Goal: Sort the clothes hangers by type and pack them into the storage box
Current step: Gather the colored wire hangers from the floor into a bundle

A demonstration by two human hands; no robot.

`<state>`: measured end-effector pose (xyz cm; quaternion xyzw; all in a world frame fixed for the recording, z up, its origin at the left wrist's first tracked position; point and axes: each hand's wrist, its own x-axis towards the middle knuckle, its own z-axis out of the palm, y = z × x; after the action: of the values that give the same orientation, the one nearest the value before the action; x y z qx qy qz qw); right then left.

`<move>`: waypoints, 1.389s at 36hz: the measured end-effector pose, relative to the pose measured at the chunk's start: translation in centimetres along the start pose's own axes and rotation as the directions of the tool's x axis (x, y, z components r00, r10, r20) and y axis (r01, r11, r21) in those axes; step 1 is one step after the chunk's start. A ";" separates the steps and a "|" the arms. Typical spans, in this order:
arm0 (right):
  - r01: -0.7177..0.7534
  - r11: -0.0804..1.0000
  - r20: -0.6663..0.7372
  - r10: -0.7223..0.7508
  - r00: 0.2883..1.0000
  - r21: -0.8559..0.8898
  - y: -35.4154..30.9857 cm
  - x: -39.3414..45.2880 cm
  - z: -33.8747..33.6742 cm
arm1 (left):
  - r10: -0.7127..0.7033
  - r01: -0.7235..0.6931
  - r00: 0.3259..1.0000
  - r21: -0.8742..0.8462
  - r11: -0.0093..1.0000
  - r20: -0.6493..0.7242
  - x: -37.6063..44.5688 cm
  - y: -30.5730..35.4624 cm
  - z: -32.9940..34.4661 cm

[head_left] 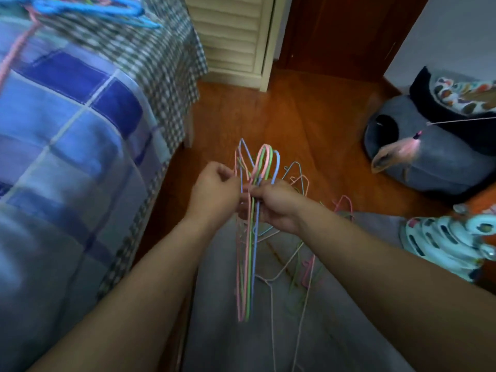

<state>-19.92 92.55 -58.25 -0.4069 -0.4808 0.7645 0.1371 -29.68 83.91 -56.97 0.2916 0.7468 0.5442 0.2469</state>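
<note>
Our left hand (214, 189) and right hand (273, 205) both curl fingers around the hangers (253, 237) above the floor (281, 116).

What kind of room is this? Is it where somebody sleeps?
Probably a bedroom at home. There is a bed with a blue checked quilt, a louvred wardrobe door on a wooden floor, and a grey pet bed in the corner.
</note>
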 end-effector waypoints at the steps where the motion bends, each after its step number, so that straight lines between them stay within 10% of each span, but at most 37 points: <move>1: 0.008 1.000 0.012 -0.008 1.000 -0.004 0.0 0.4 -0.6 | 0.003 -0.004 0.999 -0.037 0.999 -0.043 0.7 0.6 0.2; 12: 0.061 0.957 0.206 -0.001 0.979 -0.283 -0.7 6.2 -5.2 | -0.247 0.318 0.912 -0.185 0.930 0.327 5.1 6.9 6.5; 20: 0.080 0.844 0.486 0.225 0.845 -0.531 -1.5 7.6 -11.1 | -0.335 0.343 0.938 -0.391 0.854 0.090 3.2 6.9 7.0; 23: 0.120 0.630 0.330 0.228 0.916 -0.767 1.1 9.9 -14.4 | -0.319 0.303 0.947 -0.425 0.853 0.036 4.0 4.4 6.8; 27: 0.249 0.074 0.258 0.164 0.952 -0.966 7.5 12.6 -16.1 | -0.295 0.270 0.955 -0.507 0.819 0.031 5.7 -0.1 6.2; 30: 0.249 0.000 0.245 0.171 0.954 -0.969 13.9 10.7 -16.0 | -0.323 0.281 0.946 -0.538 0.795 0.018 6.5 -0.8 5.9; 33: 0.262 0.165 0.284 0.121 0.951 -0.951 18.7 6.2 -14.9 | -0.326 0.284 0.945 -0.573 0.769 0.031 6.8 0.2 5.2; 37: 0.158 -0.066 0.147 0.149 0.978 -0.985 23.5 4.3 -15.4 | -0.280 0.292 0.953 -0.585 0.756 0.114 6.1 0.6 4.8; 39: 0.129 -0.218 0.161 -0.137 0.977 -0.967 24.5 6.8 -15.9 | -0.244 0.269 0.962 -0.594 0.758 0.125 6.5 0.0 3.7; 42: 0.322 -0.154 0.343 -0.137 0.929 -0.934 18.5 8.8 -13.8 | -0.209 0.225 0.973 -0.589 0.776 0.097 7.5 -0.5 2.7; 50: 0.145 0.310 0.060 -0.269 0.961 -0.939 -3.1 14.4 -15.2 | -0.225 0.228 0.972 -0.499 0.836 0.068 9.1 0.3 -0.6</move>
<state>-18.08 112.27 -65.81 -0.3868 -0.8712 0.3023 0.0016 -36.45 89.96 -57.02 0.1287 0.6074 0.6860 0.3794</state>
